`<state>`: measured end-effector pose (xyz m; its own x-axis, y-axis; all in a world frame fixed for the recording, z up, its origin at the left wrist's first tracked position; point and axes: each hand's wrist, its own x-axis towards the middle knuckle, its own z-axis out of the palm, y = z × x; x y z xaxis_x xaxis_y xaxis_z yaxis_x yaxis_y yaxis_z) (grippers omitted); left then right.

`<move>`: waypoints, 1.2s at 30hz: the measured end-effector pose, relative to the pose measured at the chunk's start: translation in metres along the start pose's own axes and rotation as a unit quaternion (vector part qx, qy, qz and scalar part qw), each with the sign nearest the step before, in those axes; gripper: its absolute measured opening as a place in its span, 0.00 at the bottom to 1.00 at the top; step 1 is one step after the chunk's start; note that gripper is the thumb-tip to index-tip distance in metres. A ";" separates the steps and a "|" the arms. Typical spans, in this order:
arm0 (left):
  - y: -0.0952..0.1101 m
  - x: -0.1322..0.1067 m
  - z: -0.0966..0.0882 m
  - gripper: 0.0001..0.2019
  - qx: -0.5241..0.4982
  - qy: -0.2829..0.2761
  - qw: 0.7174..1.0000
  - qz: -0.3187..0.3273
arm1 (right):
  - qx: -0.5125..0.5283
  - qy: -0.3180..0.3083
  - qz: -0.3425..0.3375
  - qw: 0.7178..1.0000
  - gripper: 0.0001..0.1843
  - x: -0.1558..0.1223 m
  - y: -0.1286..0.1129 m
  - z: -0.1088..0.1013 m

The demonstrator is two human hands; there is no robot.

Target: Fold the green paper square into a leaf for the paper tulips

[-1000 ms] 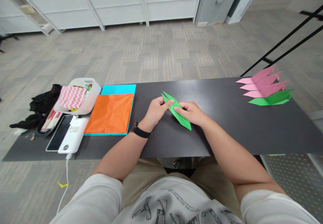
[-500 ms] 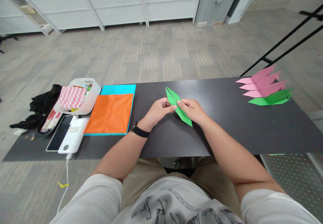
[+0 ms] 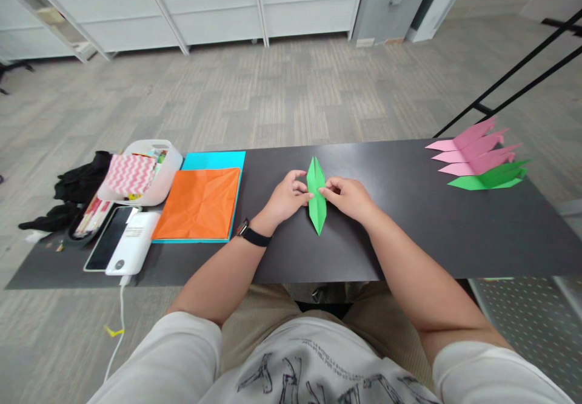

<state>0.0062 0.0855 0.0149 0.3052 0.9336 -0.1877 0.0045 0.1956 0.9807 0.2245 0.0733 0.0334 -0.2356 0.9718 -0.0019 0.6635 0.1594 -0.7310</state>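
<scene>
A folded green origami paper (image 3: 317,201), long and pointed at both ends with a slit in its far half, stands lengthwise before me just over the dark table. My left hand (image 3: 290,196) pinches its left edge, thumb on the near face. On the opposite edge, my right hand (image 3: 346,196) grips it between thumb and fingers. Farther right lie several folded pink paper pieces (image 3: 473,146) in a row, with a folded green paper piece (image 3: 488,178) at their near end.
Left of my hands, orange paper (image 3: 197,204) lies on blue sheets (image 3: 213,160). Beyond it are a white plastic bin (image 3: 168,173) with a pink zigzag cloth, a phone (image 3: 109,237), a white power bank (image 3: 131,245) with a cable, and black cloth (image 3: 84,176). The table (image 3: 409,228) is dark.
The green origami paper has turned from a slant to pointing straight away from me. My fingers have shifted out to its two side edges.
</scene>
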 end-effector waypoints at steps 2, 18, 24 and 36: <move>-0.005 0.001 -0.001 0.35 0.035 0.007 0.999 0.008 | -0.024 0.015 -0.005 1.000 0.11 0.000 0.001 0.002; 0.010 -0.007 -0.014 0.05 0.501 -0.054 0.823 0.262 | -0.129 -0.001 -0.187 0.974 0.20 0.008 0.020 0.013; 0.019 -0.012 -0.023 0.16 0.529 -0.102 0.803 0.254 | -0.131 -0.017 -0.202 0.970 0.28 0.006 0.020 0.008; 0.022 -0.013 -0.029 0.20 0.521 -0.134 0.801 0.261 | -0.099 -0.030 -0.206 0.973 0.31 0.009 0.026 0.004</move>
<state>-0.0253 0.0860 0.0376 0.7178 0.6810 0.1449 0.5597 -0.6882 0.4617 0.2368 0.0859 0.0120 -0.5476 0.8077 0.2187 0.6271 0.5691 -0.5318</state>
